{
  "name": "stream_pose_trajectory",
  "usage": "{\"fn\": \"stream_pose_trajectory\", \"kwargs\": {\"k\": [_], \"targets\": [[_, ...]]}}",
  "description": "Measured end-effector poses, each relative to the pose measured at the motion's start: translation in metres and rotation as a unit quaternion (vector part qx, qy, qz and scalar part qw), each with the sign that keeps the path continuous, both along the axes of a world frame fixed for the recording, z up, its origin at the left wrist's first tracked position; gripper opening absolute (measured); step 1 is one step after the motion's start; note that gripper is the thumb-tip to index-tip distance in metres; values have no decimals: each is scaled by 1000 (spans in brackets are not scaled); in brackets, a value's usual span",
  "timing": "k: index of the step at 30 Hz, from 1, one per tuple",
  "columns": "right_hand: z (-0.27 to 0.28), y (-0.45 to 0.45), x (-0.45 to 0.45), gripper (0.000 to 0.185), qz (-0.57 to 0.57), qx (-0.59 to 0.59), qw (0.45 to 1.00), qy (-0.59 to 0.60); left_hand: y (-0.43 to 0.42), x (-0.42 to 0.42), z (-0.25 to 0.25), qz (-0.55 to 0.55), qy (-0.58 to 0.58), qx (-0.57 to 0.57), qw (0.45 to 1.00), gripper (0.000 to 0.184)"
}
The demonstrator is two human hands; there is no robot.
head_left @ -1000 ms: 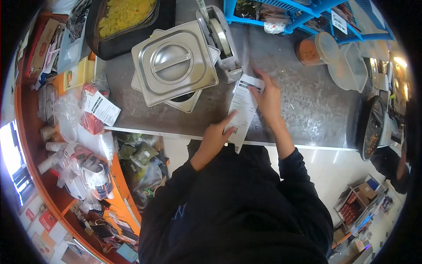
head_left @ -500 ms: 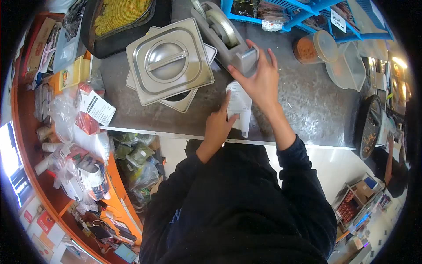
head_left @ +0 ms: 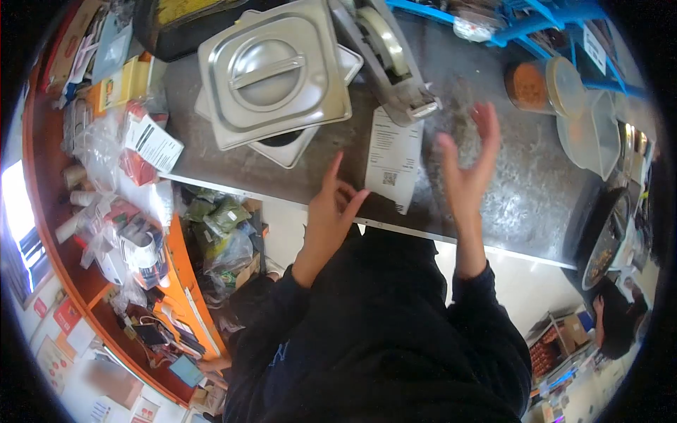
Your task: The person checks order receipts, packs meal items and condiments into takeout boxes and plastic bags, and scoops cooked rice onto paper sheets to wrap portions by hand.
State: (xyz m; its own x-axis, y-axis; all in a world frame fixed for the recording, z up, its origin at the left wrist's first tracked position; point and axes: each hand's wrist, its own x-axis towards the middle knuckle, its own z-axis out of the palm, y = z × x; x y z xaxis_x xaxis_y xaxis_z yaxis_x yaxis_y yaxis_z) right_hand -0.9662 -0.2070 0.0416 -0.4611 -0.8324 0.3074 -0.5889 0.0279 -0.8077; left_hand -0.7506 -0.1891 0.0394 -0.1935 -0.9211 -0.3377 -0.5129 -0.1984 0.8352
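Note:
A printed paper slip (head_left: 392,158) lies flat on the dark metal counter (head_left: 486,204), its top end at the tape dispenser (head_left: 384,60). My left hand (head_left: 331,211) is just left of the slip's lower part, its fingers apart and holding nothing. To the right of the slip, my right hand (head_left: 471,158) is raised over the counter, thumb and fingers spread and empty. The dispenser stands slanted, its cutting end toward me. Stacked metal lids (head_left: 271,77) sit left of it.
Blue baskets (head_left: 543,21) stand at the back right, near a round tub (head_left: 539,84) and a clear container (head_left: 592,134). A pan (head_left: 606,240) is at the right edge. At left are a bagged red item with a slip (head_left: 153,144) and an orange shelf (head_left: 187,282). A person (head_left: 620,317) is at far right.
My right hand has let go of the tape dispenser and moved right. The dispenser now reaches the slip's top. My left hand has come off the slip to its left. The view has shifted.

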Motion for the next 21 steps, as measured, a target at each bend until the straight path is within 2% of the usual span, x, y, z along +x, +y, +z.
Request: {"fn": "stream_pose_trajectory", "kwargs": {"k": [1,3,5,6,7,8,10,12,14,16,18,21], "targets": [[1,10,-2,61,-40,-12,999,-21,5,15,5,33,19,-3,999,58],[2,32,2,33,-89,-22,995,-38,9,60,11,67,-39,-50,996,47],[13,44,28,11,-48,12,996,-74,9,114,4,147,-78,-108,980,37],[18,44,45,8,33,-1,994,-100,4,144,0,207,-89,-146,963,33],[26,38,65,13,141,-7,985,-96,-4,168,8,264,-98,-180,943,32],[37,28,95,17,191,-24,971,-143,-11,198,8,305,-109,-191,927,37],[60,1,159,9,286,-43,944,-161,-27,253,3,384,-137,-240,881,45],[85,-34,229,11,354,-19,924,-145,-43,298,9,441,-87,-234,862,60],[94,-76,309,24,408,-42,907,-98,-63,341,13,464,-24,-251,849,62],[101,-123,394,37,395,-37,917,-31,-86,393,-1,443,3,-263,857,64],[80,-177,469,42,361,-96,921,110,-96,433,-22,422,3,-262,868,65],[35,-233,540,42,314,-92,891,316,-114,467,-11,382,-103,-298,869,58]]}}
